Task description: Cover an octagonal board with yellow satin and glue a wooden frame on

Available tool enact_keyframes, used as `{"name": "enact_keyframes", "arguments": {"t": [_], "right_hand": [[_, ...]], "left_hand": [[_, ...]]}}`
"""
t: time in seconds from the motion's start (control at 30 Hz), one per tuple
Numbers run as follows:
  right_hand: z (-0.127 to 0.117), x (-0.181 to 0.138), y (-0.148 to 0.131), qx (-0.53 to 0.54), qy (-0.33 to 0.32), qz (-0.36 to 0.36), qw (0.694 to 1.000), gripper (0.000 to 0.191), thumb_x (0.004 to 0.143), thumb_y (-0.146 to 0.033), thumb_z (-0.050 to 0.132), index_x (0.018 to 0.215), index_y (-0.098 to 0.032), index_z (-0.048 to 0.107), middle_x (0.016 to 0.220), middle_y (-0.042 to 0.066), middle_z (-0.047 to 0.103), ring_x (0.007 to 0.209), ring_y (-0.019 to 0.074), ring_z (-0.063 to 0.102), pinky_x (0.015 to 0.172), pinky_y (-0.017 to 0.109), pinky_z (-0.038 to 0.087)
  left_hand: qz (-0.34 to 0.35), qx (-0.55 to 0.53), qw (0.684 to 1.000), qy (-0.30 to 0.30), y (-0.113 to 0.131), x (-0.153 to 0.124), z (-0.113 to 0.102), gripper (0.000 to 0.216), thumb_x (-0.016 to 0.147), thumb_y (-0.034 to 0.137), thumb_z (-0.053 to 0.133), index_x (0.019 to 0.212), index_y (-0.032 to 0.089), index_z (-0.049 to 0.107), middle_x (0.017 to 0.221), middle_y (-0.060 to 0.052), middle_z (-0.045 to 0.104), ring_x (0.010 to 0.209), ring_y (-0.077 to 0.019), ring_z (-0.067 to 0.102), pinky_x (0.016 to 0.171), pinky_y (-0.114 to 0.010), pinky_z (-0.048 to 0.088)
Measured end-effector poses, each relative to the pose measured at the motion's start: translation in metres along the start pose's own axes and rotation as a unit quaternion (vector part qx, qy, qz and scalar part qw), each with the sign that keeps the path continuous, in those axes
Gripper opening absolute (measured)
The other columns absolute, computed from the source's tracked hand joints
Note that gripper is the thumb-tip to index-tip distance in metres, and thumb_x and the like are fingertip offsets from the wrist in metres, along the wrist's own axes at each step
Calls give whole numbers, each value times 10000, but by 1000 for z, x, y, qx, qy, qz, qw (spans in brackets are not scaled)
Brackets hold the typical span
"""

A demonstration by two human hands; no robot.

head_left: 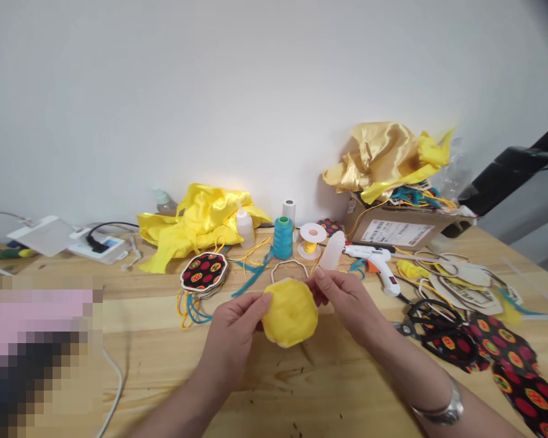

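A round, scalloped disc covered in yellow fabric [290, 313] is held up in front of me, with a pale rim showing along its bottom edge. My left hand [240, 319] pinches its left side, thumb on the front. At the disc's upper right edge, my right hand [342, 295] has thumb and fingers closed together. What they grip is hidden. Just beyond the right thumb a translucent white bottle [333, 250] leans; I cannot tell whether the hand touches it. Behind the disc lies a pale scalloped frame [290, 266].
A patterned scalloped panel [204, 272], yellow cloth [201, 213], teal thread cone [282, 238] and ribbon spool [311, 237] stand behind. On the right are a glue gun [377, 261], black-handled scissors [442, 331], patterned fabric [506, 347] and a cardboard box [388, 226].
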State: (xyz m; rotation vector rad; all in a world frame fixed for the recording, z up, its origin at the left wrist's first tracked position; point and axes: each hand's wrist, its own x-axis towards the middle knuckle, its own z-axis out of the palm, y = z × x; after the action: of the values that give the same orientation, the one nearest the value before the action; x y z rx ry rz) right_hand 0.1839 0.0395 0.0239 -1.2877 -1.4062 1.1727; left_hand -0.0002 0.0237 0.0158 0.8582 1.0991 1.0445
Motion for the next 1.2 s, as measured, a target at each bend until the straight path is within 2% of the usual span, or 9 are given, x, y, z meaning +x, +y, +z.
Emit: {"name": "enact_keyframes", "arguments": {"t": [0.1,0.23,0.4,0.63,0.83,1.0,1.2], "right_hand": [[4,-2,1,15,-40,25,999,407,800,-523,545,702,-144,654,614,14,607,560,121,516,532,238,413],[8,-3,0,9,-33,54,998,308,745,-439,615,671,-142,643,598,3,591,543,110,491,510,226,400],[6,-2,0,-16,-23,49,998,300,748,-414,589,647,-133,623,571,-7,539,526,97,435,493,220,354],[5,-4,-1,-23,-27,48,998,310,740,-426,591,606,-147,575,548,-20,491,509,90,400,464,210,320],[7,-10,-6,-96,-89,3,991,310,797,-368,546,579,-149,545,526,-35,432,511,82,355,451,203,273],[7,-13,-6,-116,-123,0,986,293,809,-368,542,625,-144,587,543,-32,450,522,85,360,460,205,281],[7,-14,-6,-130,-137,-3,982,279,820,-349,528,650,-144,611,553,-28,460,530,90,365,472,213,286]], "left_hand": [[3,-25,1000,6,0,2,0,233,714,338,709,847,153,758,705,-33,718,632,-159,618,598,-251,499],[1,-23,1000,-8,0,0,1,218,727,322,704,852,152,757,701,-28,718,615,-147,614,592,-242,492],[8,-13,1000,-19,-1,-1,0,254,773,346,660,893,138,744,696,-31,713,603,-146,608,581,-244,487],[-7,-41,999,-32,2,-1,3,416,796,502,574,911,134,733,746,-67,724,703,-206,651,611,-284,514],[-3,48,997,-54,2,-5,3,324,661,382,749,909,173,730,757,-37,729,683,-192,649,618,-263,510],[-3,115,993,-31,1,-6,3,277,689,398,718,834,163,738,686,-35,711,610,-169,619,547,-236,481],[-11,100,994,-31,1,-8,3,291,714,427,681,786,151,734,591,-8,658,533,-136,556,495,-214,427]]}}
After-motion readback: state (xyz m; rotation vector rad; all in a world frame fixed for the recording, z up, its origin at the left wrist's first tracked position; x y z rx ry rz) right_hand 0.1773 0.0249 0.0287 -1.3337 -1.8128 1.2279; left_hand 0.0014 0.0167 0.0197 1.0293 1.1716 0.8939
